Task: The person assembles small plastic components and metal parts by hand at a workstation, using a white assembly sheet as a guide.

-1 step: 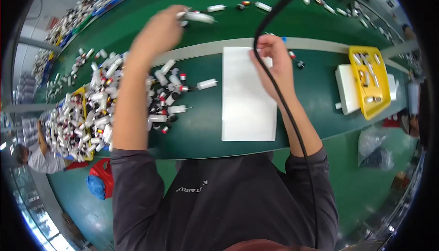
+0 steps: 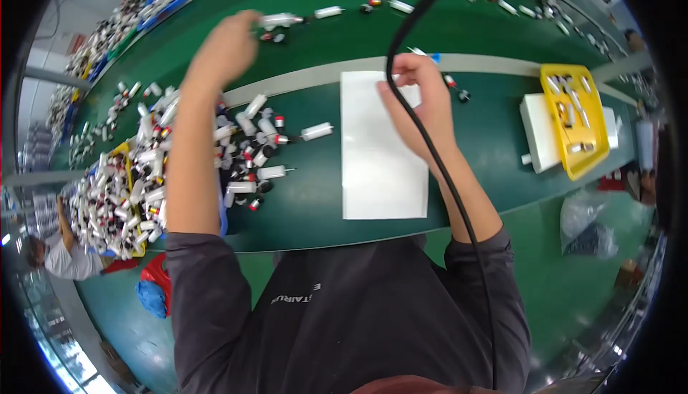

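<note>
My left hand (image 2: 226, 51) reaches over the green belt at the back left. Its fingertips are closed at the end of a small white bottle (image 2: 278, 20); the grip itself is partly hidden. Black and red caps (image 2: 274, 37) lie just below that bottle. My right hand (image 2: 424, 100) is over the upper right of a white sheet (image 2: 385, 172), fingers curled and thumb toward them. A black cable (image 2: 430, 139) crosses this hand, and what the fingers hold, if anything, cannot be made out. A blue-tipped piece (image 2: 434, 58) shows just behind it.
A big heap of white bottles with red and black caps (image 2: 118, 207) fills the table's left side. A loose bottle (image 2: 317, 131) lies beside the sheet. At right, a yellow tray (image 2: 603, 143) holds several pieces. More bottles (image 2: 401, 7) lie along the belt.
My left hand has moved left, and the white bottle at its fingertips has moved with it. My right thumb and fingers have shifted slightly left. The whole view has also shifted a little.
</note>
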Tool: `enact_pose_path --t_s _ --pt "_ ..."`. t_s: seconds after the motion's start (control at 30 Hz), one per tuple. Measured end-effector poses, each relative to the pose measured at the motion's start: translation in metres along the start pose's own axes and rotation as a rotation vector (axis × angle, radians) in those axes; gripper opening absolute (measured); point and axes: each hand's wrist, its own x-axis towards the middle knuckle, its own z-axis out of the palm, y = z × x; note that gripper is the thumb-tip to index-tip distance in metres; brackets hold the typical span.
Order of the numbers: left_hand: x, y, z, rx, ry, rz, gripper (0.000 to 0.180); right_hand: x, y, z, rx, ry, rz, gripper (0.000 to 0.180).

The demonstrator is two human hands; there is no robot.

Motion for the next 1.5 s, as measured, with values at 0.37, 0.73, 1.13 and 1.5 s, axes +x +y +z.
enact_pose_path --t_s 0.37,0.73,1.13,1.5 --pt "-0.050 0.174 0.026 -0.663 -0.139 0.766 0.019 -0.115 -0.036 -0.066 -0.545 0.201 -0.291 0.037" --pt "-0.150 0.371 0.138 -0.955 -0.540 1.385 0.014 -0.295 -0.043 -0.090 -0.432 0.660 0.114 0.029" --pt "-0.165 0.418 0.152 -0.874 -1.196 1.188 0.075 -0.330 -0.042 -0.085 -0.452 0.938 0.243 0.045" --pt "-0.123 0.373 0.127 -0.887 -0.426 1.217 0.040 -0.326 -0.037 -0.126 -0.344 0.905 0.536 0.023"
